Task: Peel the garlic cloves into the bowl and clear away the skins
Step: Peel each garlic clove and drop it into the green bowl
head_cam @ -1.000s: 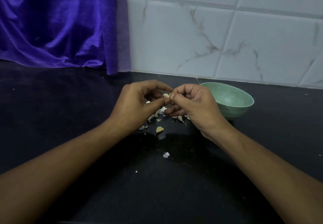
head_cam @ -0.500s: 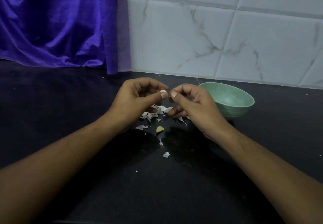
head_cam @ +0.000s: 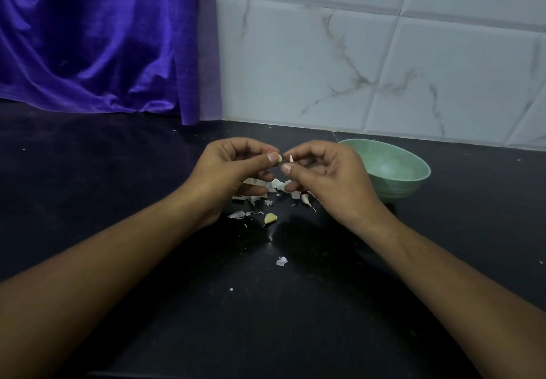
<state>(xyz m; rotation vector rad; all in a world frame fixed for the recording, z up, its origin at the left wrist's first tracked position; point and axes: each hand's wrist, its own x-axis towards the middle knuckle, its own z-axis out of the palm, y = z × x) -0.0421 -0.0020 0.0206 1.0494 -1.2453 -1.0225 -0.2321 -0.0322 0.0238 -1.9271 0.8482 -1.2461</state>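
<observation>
**Black counter, a garlic clove pinched at the centre of the frame**

Black countertop (head_cam: 118,186) fills the lower two thirds of the picture. Behind it, white marble-veined tiles (head_cam: 354,62) take up the upper right and a purple cloth (head_cam: 97,38) hangs in the upper left.

Both bare forearms reach in from the bottom corners, and the hands meet just above the middle of the frame. The left hand (head_cam: 233,171) has its fingers curled and pinches a small pale garlic clove (head_cam: 279,158) between thumb and forefinger. Only the tip of the clove shows past the thumbnail. The right hand (head_cam: 328,177), also curled, pinches a tiny scrap of skin (head_cam: 291,159) between thumb and forefinger. The scrap sits just beside the clove, and whether the two touch cannot be told.

Directly beneath the hands, partly hidden by them, a heap of papery white skins (head_cam: 276,185) lies on the counter. A yellowish loose clove (head_cam: 270,218) lies on the counter just below that heap, between the two wrists. One stray skin (head_cam: 281,261) lies lower down, apart from the heap, with a few tiny flecks around it.

A pale green bowl (head_cam: 396,192) stands on the counter to the right of centre, just behind the right hand and close to the tiled wall. Whether it holds anything cannot be made out.
</observation>
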